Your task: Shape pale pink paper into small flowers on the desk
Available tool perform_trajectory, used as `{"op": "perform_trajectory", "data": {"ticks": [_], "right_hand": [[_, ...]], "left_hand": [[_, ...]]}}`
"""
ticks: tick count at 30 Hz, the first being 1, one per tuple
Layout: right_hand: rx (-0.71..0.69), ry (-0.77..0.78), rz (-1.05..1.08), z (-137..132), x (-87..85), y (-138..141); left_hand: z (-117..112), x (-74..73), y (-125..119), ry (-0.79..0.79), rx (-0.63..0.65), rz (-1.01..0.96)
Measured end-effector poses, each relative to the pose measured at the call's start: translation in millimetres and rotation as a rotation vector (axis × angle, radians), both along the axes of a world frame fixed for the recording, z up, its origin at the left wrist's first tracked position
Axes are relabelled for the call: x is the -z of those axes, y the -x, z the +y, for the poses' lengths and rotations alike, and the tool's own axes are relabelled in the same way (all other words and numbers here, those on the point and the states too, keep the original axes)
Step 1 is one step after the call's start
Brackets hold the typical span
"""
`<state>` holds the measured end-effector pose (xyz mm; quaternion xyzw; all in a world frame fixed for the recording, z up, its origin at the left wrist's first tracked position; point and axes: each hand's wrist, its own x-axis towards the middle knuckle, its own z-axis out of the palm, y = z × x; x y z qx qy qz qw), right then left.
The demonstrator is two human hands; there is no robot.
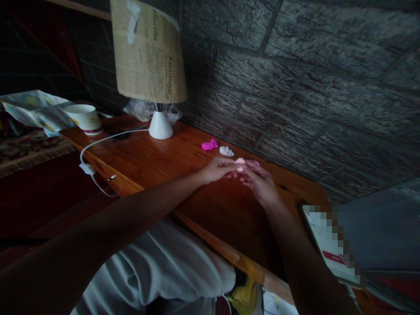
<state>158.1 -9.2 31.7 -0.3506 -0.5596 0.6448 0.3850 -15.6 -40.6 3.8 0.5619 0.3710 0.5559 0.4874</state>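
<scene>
Both of my hands meet over the wooden table (164,157) near the wall. My left hand (216,169) and my right hand (260,183) pinch one small pale pink lump (240,164) between their fingertips, just above the tabletop. A bright pink lump (209,145) and a white lump (226,151) lie on the wood a little beyond my left hand, toward the lamp.
A lamp with a white base (160,126) and newspaper shade (147,52) stands at the table's far end, its white cable (98,144) trailing off the edge. A white cup (84,118) sits far left. A paper booklet (331,245) lies at right. The brick-pattern wall (295,87) runs alongside.
</scene>
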Motion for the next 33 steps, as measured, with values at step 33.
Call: {"op": "perform_trajectory", "data": {"ticks": [33], "right_hand": [[0.123, 0.003, -0.131, 0.0, 2.5, 2.5]], "left_hand": [[12.2, 15.2, -0.9, -0.205, -0.179, 0.085]]}}
